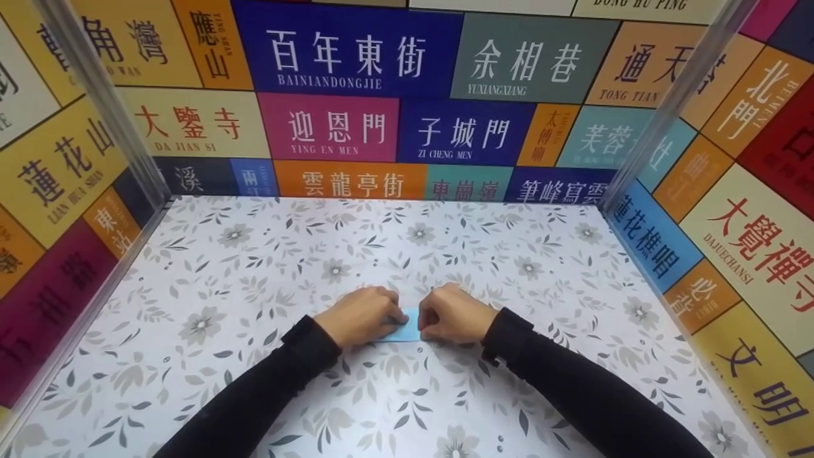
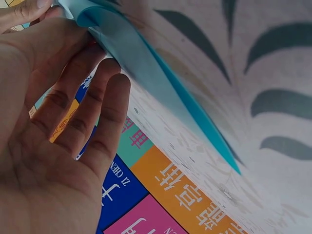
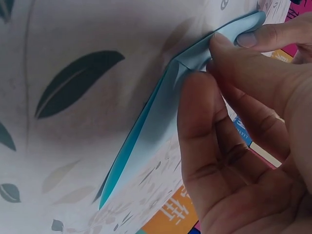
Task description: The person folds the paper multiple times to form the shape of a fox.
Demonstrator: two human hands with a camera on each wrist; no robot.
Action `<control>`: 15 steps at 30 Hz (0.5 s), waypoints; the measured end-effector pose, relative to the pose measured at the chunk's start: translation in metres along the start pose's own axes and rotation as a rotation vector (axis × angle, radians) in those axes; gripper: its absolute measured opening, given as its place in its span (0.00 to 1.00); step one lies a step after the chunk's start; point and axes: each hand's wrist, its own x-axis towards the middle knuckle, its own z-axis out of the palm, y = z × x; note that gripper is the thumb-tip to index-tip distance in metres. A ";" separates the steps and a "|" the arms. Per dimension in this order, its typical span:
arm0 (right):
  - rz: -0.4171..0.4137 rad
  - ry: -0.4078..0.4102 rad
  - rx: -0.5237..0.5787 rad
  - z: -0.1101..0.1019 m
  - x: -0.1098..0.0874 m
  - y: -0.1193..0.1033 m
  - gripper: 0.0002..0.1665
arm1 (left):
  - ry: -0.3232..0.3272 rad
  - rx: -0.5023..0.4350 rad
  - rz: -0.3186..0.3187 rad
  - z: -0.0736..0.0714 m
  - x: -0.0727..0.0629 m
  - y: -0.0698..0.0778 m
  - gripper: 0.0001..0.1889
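Observation:
A small piece of light blue paper (image 1: 407,331) lies low over the patterned tabletop, between my two hands. It is folded, and in the left wrist view the paper (image 2: 163,85) shows a long, layered edge that stands slightly apart. My left hand (image 1: 365,316) holds its left part, thumb on top; its other fingers extend loosely. With thumb and index finger my right hand (image 1: 459,313) pinches the right part. In the right wrist view, a crease crosses the paper (image 3: 151,126) beside those fingertips, and its far end curves up near the left thumb.
The white tabletop (image 1: 267,254) carries grey flowers and leaves. Colourful panels with Chinese lettering, such as a blue panel (image 1: 350,51), stand at the back and both sides. Clear upright corner strips (image 1: 108,108) join them. Black sleeves (image 1: 254,388) cover both forearms.

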 end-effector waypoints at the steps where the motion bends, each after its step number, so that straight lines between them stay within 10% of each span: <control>1: -0.004 0.001 0.003 0.001 0.001 0.000 0.06 | 0.000 0.002 -0.001 0.000 0.000 0.000 0.13; 15: -0.026 -0.006 0.012 0.000 0.002 0.000 0.08 | -0.008 0.005 -0.013 -0.002 0.000 0.000 0.13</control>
